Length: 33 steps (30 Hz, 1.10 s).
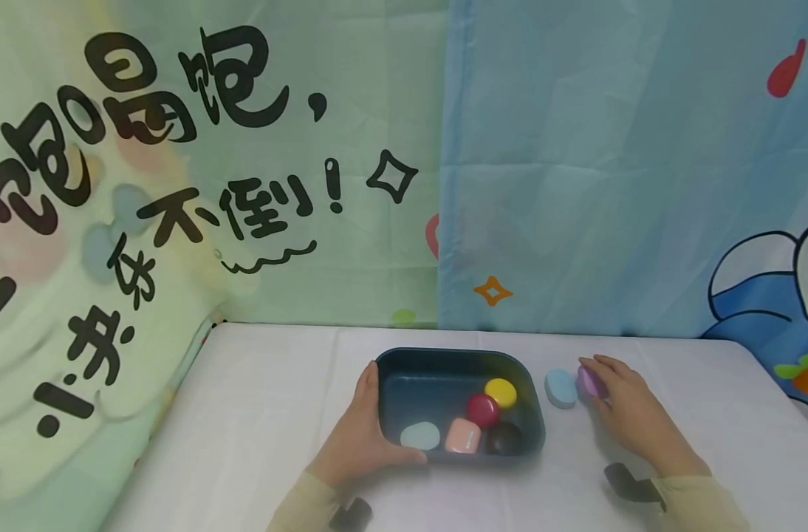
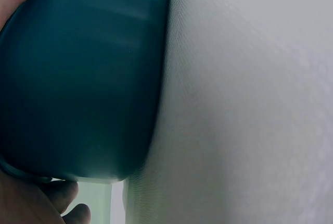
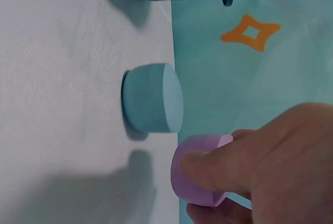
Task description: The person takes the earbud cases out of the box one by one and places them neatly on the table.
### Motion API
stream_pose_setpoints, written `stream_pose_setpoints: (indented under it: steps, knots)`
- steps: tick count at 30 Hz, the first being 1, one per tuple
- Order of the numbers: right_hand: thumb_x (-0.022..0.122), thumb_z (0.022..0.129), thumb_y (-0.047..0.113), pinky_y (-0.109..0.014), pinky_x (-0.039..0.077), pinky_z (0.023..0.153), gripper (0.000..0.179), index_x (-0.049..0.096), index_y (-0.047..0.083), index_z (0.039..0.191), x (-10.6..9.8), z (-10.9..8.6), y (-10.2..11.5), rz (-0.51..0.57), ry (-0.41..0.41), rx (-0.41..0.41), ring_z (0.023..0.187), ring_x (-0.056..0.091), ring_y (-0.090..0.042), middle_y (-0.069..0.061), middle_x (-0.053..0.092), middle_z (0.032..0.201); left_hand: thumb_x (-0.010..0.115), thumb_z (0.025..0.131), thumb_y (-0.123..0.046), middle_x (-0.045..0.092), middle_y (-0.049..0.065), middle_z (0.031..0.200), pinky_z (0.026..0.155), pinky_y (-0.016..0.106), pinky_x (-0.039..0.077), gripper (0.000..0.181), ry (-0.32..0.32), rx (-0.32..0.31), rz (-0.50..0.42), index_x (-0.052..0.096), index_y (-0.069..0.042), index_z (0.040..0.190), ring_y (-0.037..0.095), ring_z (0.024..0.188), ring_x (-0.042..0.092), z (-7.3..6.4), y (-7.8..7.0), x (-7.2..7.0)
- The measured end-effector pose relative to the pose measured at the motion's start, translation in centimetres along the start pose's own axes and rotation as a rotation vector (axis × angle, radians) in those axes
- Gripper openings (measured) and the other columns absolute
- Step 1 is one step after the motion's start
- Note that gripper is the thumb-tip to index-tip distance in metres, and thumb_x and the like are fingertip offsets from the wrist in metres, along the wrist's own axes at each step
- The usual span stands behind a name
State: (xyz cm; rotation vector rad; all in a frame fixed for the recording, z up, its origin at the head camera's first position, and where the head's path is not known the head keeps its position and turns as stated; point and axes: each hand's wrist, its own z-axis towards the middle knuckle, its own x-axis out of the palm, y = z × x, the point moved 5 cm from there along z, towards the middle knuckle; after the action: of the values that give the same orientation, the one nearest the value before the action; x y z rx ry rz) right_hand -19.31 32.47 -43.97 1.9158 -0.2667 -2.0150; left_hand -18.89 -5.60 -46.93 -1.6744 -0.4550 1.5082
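On the table stands a dark blue rectangular tray (image 1: 437, 369) with rounded corners. Its left end is gripped by my left hand (image 1: 364, 428), thumb along the front rim and fingers at the far left corner. In the left wrist view the tray's smooth outer wall (image 2: 88, 88) fills much of the picture. My right hand (image 1: 633, 414) pinches a purple rounded block (image 3: 200, 172) between thumb and fingers, above the tabletop and apart from its shadow. Beside it a light blue rounded block (image 3: 151, 99) rests on the table, between the purple block and the tray.
Inside the tray lie a yellow piece (image 1: 501, 393), a dark red one (image 1: 483, 410), a pink one (image 1: 463, 436), a dark brown one (image 1: 504, 438) and a pale green one (image 1: 420, 436). A printed curtain (image 1: 577, 185) hangs behind the white table (image 1: 264, 399).
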Motion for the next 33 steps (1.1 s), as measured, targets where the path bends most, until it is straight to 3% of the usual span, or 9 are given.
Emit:
stream_pose_setpoints:
  steps: [4, 14, 33]
  knots:
    - [0.067, 0.088, -0.008, -0.072, 0.033, 0.099, 0.057, 0.046, -0.011, 0.14, 0.1, 0.1, -0.3, -0.003, 0.016, 0.012, 0.127, 0.035, -0.062, -0.042, 0.035, 0.141, 0.091, 0.057, -0.061, 0.008, 0.015, 0.168, 0.115, 0.048, 0.033, 0.148, -0.003, -0.003, 0.001, 0.002, -0.002, 0.161, 0.03, 0.151, 0.021, -0.1, 0.0, -0.1]
    - [0.063, 0.093, 0.0, -0.073, 0.032, 0.1, 0.045, 0.051, -0.013, 0.135, 0.8, 0.1, -0.6, 0.013, -0.016, -0.045, 0.123, 0.039, -0.063, -0.044, 0.041, 0.135, 0.091, 0.058, -0.062, 0.008, 0.013, 0.168, 0.114, 0.049, 0.034, 0.148, 0.002, -0.01, 0.001, 0.002, -0.003, 0.161, 0.03, 0.15, 0.022, 0.0, 0.2, 0.1]
    - [0.063, 0.089, -0.005, -0.073, 0.031, 0.1, 0.052, 0.047, -0.014, 0.138, 1.5, 0.4, -1.0, -0.004, 0.053, -0.019, 0.124, 0.036, -0.066, -0.046, 0.036, 0.139, 0.09, 0.058, -0.064, 0.008, 0.016, 0.168, 0.115, 0.049, 0.033, 0.149, -0.004, 0.015, 0.002, 0.002, -0.002, 0.161, 0.03, 0.151, 0.02, 0.1, 0.3, 0.2]
